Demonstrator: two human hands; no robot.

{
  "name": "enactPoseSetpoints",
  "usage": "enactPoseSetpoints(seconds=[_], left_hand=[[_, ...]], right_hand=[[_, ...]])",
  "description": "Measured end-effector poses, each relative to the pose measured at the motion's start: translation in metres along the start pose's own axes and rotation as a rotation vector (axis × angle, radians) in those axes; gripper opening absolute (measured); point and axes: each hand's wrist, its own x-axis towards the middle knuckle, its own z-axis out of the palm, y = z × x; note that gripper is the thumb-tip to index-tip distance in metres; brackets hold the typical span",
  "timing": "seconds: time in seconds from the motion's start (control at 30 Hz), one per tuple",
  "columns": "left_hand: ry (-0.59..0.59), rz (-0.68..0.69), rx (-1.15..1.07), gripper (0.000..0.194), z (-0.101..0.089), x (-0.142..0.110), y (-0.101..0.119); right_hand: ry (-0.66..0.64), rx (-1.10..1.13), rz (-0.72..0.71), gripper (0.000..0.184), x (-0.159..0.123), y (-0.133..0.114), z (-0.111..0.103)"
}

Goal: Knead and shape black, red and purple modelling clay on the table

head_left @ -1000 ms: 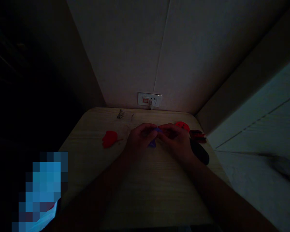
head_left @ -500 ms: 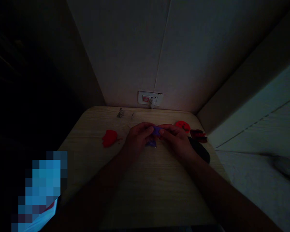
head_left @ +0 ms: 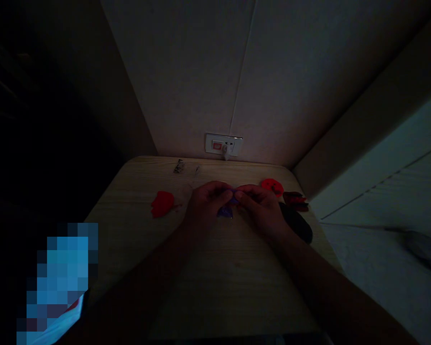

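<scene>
Both hands meet above the middle of the wooden table, pinching a small purple lump that looks like modelling clay (head_left: 233, 195). My left hand (head_left: 207, 202) has its thumb and fingers closed on the lump's left side. From the right, my right hand (head_left: 260, 205) grips it the same way, with the two thumb tips close together. Fingers hide much of the lump. Just below them, a shiny purple wrapper or small bag (head_left: 225, 212) lies on the wood; what is in it I cannot make out.
On the table (head_left: 215, 287), a flat red piece with a jagged edge (head_left: 162, 204) lies left. Right are a red disc with dark marks (head_left: 272, 187), dark red strips (head_left: 296, 201) and a black rounded object (head_left: 297, 225). A wall socket (head_left: 223, 145) holds a plug behind.
My thumbs have come closer together, and the purple lump between them shows less and looks narrower. The things on the table lie as before.
</scene>
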Motion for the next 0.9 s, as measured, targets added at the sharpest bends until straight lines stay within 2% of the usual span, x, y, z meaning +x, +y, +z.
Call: enactPoseSetpoints(seconds=[0.1, 0.17, 0.27, 0.47, 0.6, 0.77, 0.9], left_hand=[[0.022, -0.023, -0.122, 0.028, 0.001, 0.002, -0.004], [0.051, -0.004, -0.126, 0.03, 0.0, 0.002, -0.006], [0.089, 0.004, -0.094, 0.031, -0.002, 0.003, -0.006], [0.109, -0.07, -0.145, 0.035, -0.001, 0.003, -0.001], [0.094, -0.069, -0.145, 0.033, -0.001, 0.003, 0.002], [0.032, -0.048, -0.087, 0.043, -0.003, 0.003, 0.0], [0.02, -0.045, -0.007, 0.035, -0.004, 0.001, 0.001]], right_hand=[[0.04, 0.016, -0.032, 0.024, -0.001, 0.002, 0.001], [0.032, -0.003, -0.051, 0.027, -0.002, 0.004, 0.001], [0.005, -0.106, -0.08, 0.024, -0.002, 0.003, 0.0], [-0.015, -0.274, -0.162, 0.025, -0.004, -0.006, -0.003], [-0.015, -0.229, -0.141, 0.023, -0.003, -0.008, -0.002], [-0.018, -0.104, -0.112, 0.03, 0.0, -0.006, -0.001], [-0.049, -0.137, -0.08, 0.025, 0.0, -0.004, -0.002]])
